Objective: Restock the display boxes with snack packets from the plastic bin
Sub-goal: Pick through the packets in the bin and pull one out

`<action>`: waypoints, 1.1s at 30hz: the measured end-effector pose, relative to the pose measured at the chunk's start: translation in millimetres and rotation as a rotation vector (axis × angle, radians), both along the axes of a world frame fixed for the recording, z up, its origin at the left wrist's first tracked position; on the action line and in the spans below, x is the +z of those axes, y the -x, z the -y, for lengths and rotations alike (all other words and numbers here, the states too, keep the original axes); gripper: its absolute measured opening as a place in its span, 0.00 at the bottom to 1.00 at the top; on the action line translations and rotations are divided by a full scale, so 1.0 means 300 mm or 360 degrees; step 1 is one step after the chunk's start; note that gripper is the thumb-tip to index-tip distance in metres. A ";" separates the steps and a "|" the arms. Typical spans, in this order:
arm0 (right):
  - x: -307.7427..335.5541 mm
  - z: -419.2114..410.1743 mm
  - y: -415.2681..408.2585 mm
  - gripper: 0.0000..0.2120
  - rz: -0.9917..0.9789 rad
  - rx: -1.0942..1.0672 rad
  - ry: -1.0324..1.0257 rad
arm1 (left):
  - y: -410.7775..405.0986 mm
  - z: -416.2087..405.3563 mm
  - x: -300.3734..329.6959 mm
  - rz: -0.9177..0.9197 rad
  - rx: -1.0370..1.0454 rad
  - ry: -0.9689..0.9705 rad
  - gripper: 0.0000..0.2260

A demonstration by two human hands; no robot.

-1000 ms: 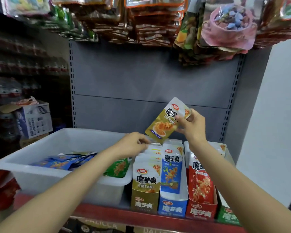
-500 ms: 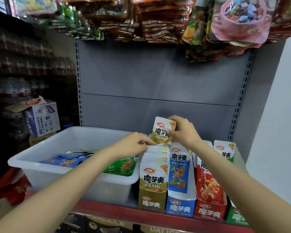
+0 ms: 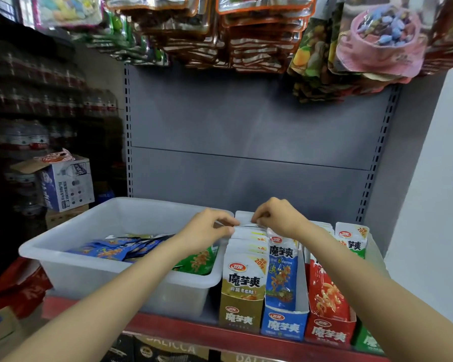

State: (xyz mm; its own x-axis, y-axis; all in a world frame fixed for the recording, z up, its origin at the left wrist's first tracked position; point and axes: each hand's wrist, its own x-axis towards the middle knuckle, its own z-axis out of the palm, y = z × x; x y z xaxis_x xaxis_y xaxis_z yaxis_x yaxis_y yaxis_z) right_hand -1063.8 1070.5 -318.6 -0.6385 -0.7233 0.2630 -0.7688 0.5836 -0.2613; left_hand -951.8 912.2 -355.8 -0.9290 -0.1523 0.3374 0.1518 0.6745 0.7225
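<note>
Display boxes, lower right: 4 (gold, blue, red, green). Plastic bin, lower left: 1. Hands: 2.

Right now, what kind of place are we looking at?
Most likely a small grocery or snack shop. Packaged snacks hang above a slotted metal shelf panel, branded display boxes line the shelf, and bottled drinks are stacked to the left.
</note>
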 end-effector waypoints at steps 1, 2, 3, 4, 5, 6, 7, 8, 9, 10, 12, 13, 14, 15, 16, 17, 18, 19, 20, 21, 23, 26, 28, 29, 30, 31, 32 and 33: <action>0.004 0.002 -0.002 0.11 0.0015 -0.0006 0.0029 | -0.002 0.000 0.003 0.0006 0.0011 0.0000 0.09; 0.011 0.006 -0.006 0.11 0.0019 -0.0014 0.0097 | -0.007 0.003 0.008 0.0010 0.0032 0.0017 0.09; 0.022 0.014 -0.014 0.11 0.0022 -0.0011 0.0192 | -0.014 0.011 0.014 -0.0001 0.0060 0.0044 0.09; 0.036 0.026 -0.029 0.11 0.0038 0.0009 0.0292 | -0.023 0.027 0.021 -0.0028 0.0097 0.0062 0.09; 0.051 0.045 -0.048 0.11 0.0076 0.0043 0.0372 | -0.034 0.051 0.026 -0.0063 0.0141 0.0056 0.08; 0.066 0.070 -0.070 0.10 0.0117 0.0081 0.0414 | -0.050 0.082 0.032 -0.0097 0.0193 0.0030 0.07; 0.081 0.103 -0.091 0.10 0.0143 0.0121 0.0422 | -0.066 0.121 0.034 -0.0121 0.0257 0.0001 0.06; 0.093 0.145 -0.111 0.10 0.0142 0.0156 0.0397 | -0.084 0.167 0.032 -0.0132 0.0335 -0.0021 0.05; 0.102 0.195 -0.129 0.10 0.0126 0.0187 0.0357 | -0.101 0.221 0.026 -0.0122 0.0427 -0.0029 0.05; 0.104 0.250 -0.146 0.11 0.0100 0.0215 0.0298 | -0.117 0.275 0.016 -0.0095 0.0523 -0.0027 0.05; 0.088 0.375 -0.170 0.11 0.0014 0.0252 0.0096 | -0.140 0.384 -0.013 0.0020 0.0686 -0.0014 0.07; 0.072 0.439 -0.180 0.12 -0.0042 0.0254 -0.0052 | -0.147 0.431 -0.024 0.0116 0.0737 0.0007 0.07; 0.052 0.499 -0.187 0.12 -0.0094 0.0239 -0.0204 | -0.150 0.471 -0.033 0.0246 0.0767 0.0057 0.08; 0.028 0.558 -0.190 0.12 -0.0113 0.0221 -0.0337 | -0.152 0.505 -0.041 0.0400 0.0772 0.0130 0.10; 0.005 0.609 -0.190 0.13 -0.0112 0.0215 -0.0445 | -0.151 0.532 -0.046 0.0557 0.0755 0.0229 0.12; -0.021 0.655 -0.186 0.14 -0.0103 0.0218 -0.0544 | -0.146 0.555 -0.050 0.0688 0.0724 0.0330 0.15; -0.049 0.694 -0.177 0.15 -0.0086 0.0233 -0.0639 | -0.138 0.573 -0.053 0.0793 0.0691 0.0414 0.18; -0.081 0.728 -0.162 0.18 -0.0047 0.0251 -0.0736 | -0.124 0.590 -0.056 0.0895 0.0662 0.0480 0.21; -0.113 0.755 -0.149 0.20 0.0001 0.0276 -0.0833 | -0.108 0.607 -0.061 0.1000 0.0636 0.0541 0.24; -0.145 0.775 -0.138 0.21 0.0058 0.0275 -0.0924 | -0.090 0.625 -0.068 0.1108 0.0617 0.0594 0.27; -0.192 0.800 -0.117 0.21 0.0089 0.0258 -0.0977 | -0.062 0.650 -0.077 0.1306 0.0586 0.0649 0.29; -0.207 0.808 -0.110 0.16 0.0113 0.0163 -0.0792 | -0.044 0.665 -0.086 0.1359 0.0536 0.0718 0.27; -0.191 0.805 -0.110 0.13 0.0097 0.0109 -0.0701 | -0.049 0.657 -0.088 0.1245 0.0539 0.0762 0.24; -0.182 0.806 -0.107 0.12 0.0082 0.0109 -0.0638 | -0.055 0.654 -0.088 0.1174 0.0545 0.0758 0.22; -0.170 0.807 -0.108 0.11 0.0082 0.0116 -0.0543 | -0.064 0.652 -0.088 0.1100 0.0550 0.0732 0.20; -0.158 0.809 -0.110 0.11 0.0111 0.0115 -0.0412 | -0.074 0.651 -0.087 0.1009 0.0570 0.0693 0.18; -0.141 0.807 -0.114 0.12 0.0167 0.0108 -0.0259 | -0.085 0.647 -0.081 0.0899 0.0609 0.0646 0.15; -0.121 0.800 -0.118 0.11 0.0221 0.0098 -0.0099 | -0.095 0.641 -0.073 0.0778 0.0662 0.0601 0.12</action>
